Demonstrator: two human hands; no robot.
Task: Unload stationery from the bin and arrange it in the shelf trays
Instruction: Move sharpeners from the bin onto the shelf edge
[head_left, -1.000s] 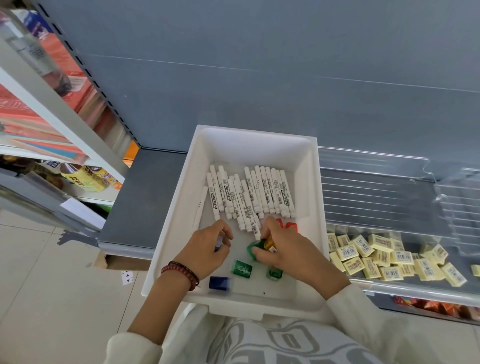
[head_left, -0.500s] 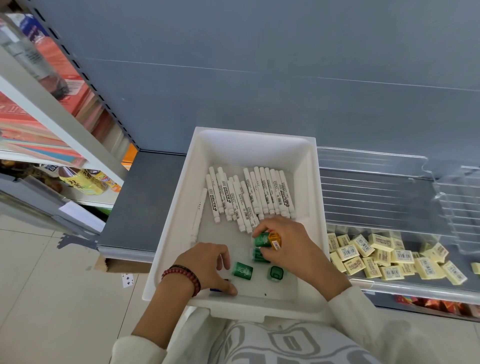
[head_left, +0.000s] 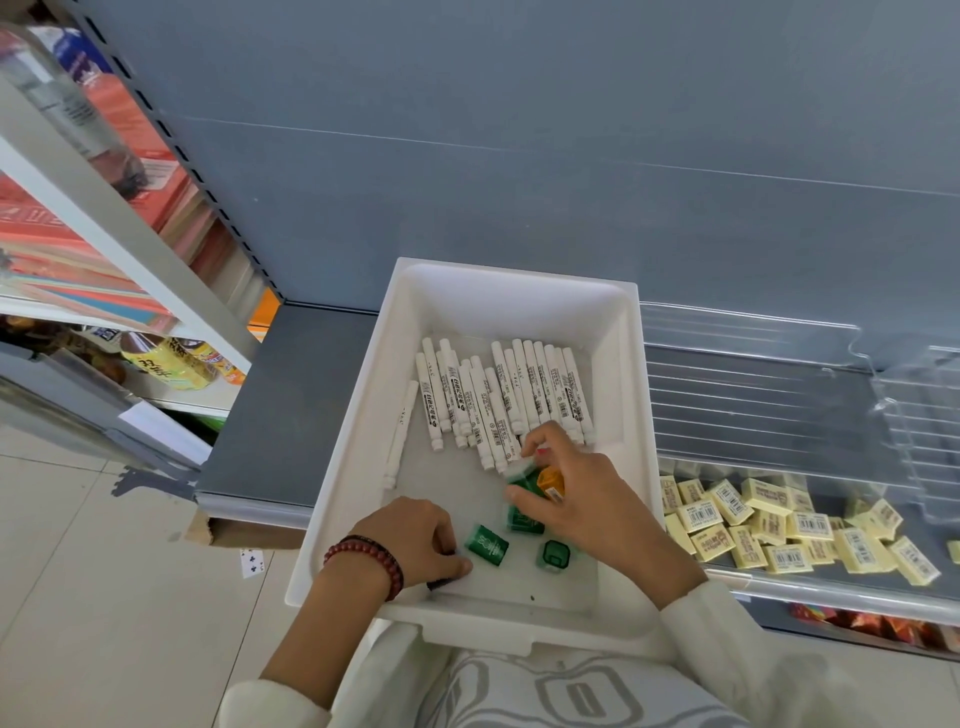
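head view, left to right. grey shelf (head_left: 291, 415) at 9 o'clock of the white bin (head_left: 343, 499), which sits partly on it. left hand (head_left: 415, 540) inside the bin at its 7 o'clock corner, fingers curled down on a small dark item mostly hidden beneath; cannot tell if gripped. red bead bracelet (head_left: 371, 558) on that wrist. white markers (head_left: 498, 400) lie in a loose row at the bin's 12 o'clock half. two loose green sharpeners: one (head_left: 487, 544) just beside the left fingertips, one (head_left: 556, 555) at 5 o'clock of bin centre. right hand (head_left: 582, 499) closed around an orange sharpener (head_left: 550, 483) plus green ones (head_left: 522, 499). yellow erasers (head_left: 779, 525) heaped in the clear shelf tray (head_left: 831, 597) at 3 o'clock of the bin.
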